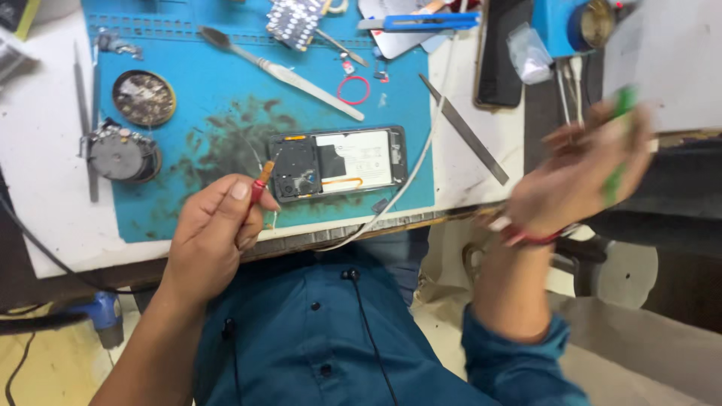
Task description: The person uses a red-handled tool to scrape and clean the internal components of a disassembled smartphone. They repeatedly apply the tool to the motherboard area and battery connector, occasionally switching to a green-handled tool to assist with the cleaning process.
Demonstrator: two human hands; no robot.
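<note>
Phone (337,163) lies opened, back off, just beyond the left hand (214,229), which pinches a red screwdriver (259,184). Right hand (575,180), blurred, grips something green (618,143). Reassembly not yet done.

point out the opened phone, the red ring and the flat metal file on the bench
opened phone (353,162): head view, on its pale battery.
red ring (353,89): head view, on the ring's lower rim.
flat metal file (464,129): head view, on the middle of its blade.
</note>
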